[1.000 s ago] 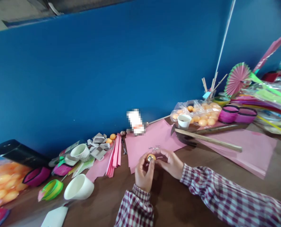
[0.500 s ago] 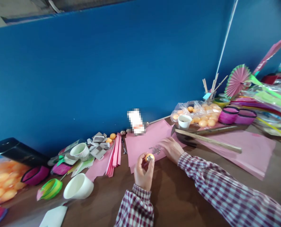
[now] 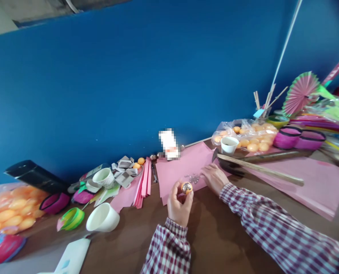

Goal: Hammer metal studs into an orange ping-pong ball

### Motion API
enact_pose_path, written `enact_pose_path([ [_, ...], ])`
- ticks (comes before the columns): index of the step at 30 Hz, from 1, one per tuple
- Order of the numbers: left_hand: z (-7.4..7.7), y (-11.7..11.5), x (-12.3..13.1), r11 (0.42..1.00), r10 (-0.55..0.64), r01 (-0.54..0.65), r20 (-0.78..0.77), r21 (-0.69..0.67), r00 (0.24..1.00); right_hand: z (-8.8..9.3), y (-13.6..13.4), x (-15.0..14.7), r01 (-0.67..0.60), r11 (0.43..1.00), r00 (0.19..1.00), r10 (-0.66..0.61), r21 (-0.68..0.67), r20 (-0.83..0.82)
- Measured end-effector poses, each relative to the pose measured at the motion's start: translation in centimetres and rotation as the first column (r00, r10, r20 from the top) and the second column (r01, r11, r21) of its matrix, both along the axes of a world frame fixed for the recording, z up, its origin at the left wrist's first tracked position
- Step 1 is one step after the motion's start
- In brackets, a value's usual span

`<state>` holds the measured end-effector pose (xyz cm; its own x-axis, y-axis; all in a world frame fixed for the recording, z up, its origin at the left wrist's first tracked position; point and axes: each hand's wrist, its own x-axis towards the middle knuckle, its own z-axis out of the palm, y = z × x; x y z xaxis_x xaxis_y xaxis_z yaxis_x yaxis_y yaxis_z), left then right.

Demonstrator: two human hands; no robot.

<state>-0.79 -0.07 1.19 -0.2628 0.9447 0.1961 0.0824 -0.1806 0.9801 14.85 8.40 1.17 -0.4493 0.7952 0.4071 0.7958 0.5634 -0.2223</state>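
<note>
My left hand (image 3: pixel 180 205) grips an orange ball (image 3: pixel 187 187) between thumb and fingers, just above the near edge of a sheet of pink paper (image 3: pixel 172 171). Shiny silver pieces, looking like thumbtack heads, cover part of the ball's upward side. A loose pile of small silver pieces (image 3: pixel 194 178) lies on the paper beyond the ball. My right hand (image 3: pixel 215 178) rests low at the right edge of this pile, fingers bent and close together. Whatever lies between its fingertips is too small to make out.
A hammer (image 3: pixel 260 169) lies right of my right hand, near a small white cup (image 3: pixel 229 145) and a bag of orange balls (image 3: pixel 253 146). Folded pink strips (image 3: pixel 142 186), a white bowl (image 3: pixel 103 217) and another bag of balls (image 3: pixel 13 213) are leftward.
The view has shifted, so everything sits further right. The ball has turned in my left hand, showing more silver. My right fingers have drawn back from over the pile to its right edge.
</note>
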Motion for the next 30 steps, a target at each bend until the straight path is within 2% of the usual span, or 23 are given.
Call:
enact_pose_path([
  [5, 0.2, 0.0, 0.5, 0.999, 0.038, -0.039, 0.028, 0.023, 0.999, -0.2, 0.1, 0.1, 0.009, 1.0, 0.998, -0.009, 0.009, -0.069],
  [9, 0.1, 0.1, 0.5, 0.999, 0.039, -0.04, 0.052, 0.02, 0.998, 0.0, -0.5, 0.2, 0.016, 1.0, 0.968, -0.019, -0.015, -0.251],
  [13, -0.4, 0.1, -0.1, 1.0, -0.001, 0.002, 0.04, -0.008, 0.999, 1.0, -2.1, -0.2, -0.077, 0.99, 0.848, 0.005, -0.115, -0.53],
  [16, -0.7, 0.3, -0.4, 1.0, -0.005, 0.005, 0.027, 0.001, 1.0, 1.8, -3.4, -0.9, -0.184, 0.96, 0.739, -0.007, -0.212, -0.673],
  [18, -0.8, 0.4, -0.4, 1.0, -0.009, 0.009, 0.027, 0.014, 1.0, 2.0, -4.1, -1.5, -0.274, 0.912, 0.662, -0.052, -0.305, -0.748],
  [21, -0.8, 0.4, -0.4, 1.0, -0.025, 0.025, 0.02, 0.013, 0.999, 1.6, -4.5, -2.3, -0.436, 0.776, 0.514, -0.202, -0.457, -0.833],
  [24, -0.8, 0.4, -0.4, 1.0, -0.023, 0.023, 0.018, 0.008, 1.0, 1.2, -4.6, -2.7, -0.545, 0.674, 0.415, -0.3, -0.499, -0.859],
  [27, -0.7, 0.4, -0.4, 0.999, -0.03, 0.03, 0.001, 0.014, 1.0, 1.2, -4.7, -2.8, -0.598, 0.627, 0.377, -0.329, -0.499, -0.866],
  [30, -0.7, 0.4, -0.4, 0.999, -0.04, 0.04, -0.004, 0.003, 0.999, 1.4, -4.9, -2.9, -0.606, 0.615, 0.381, -0.333, -0.505, -0.862],
])
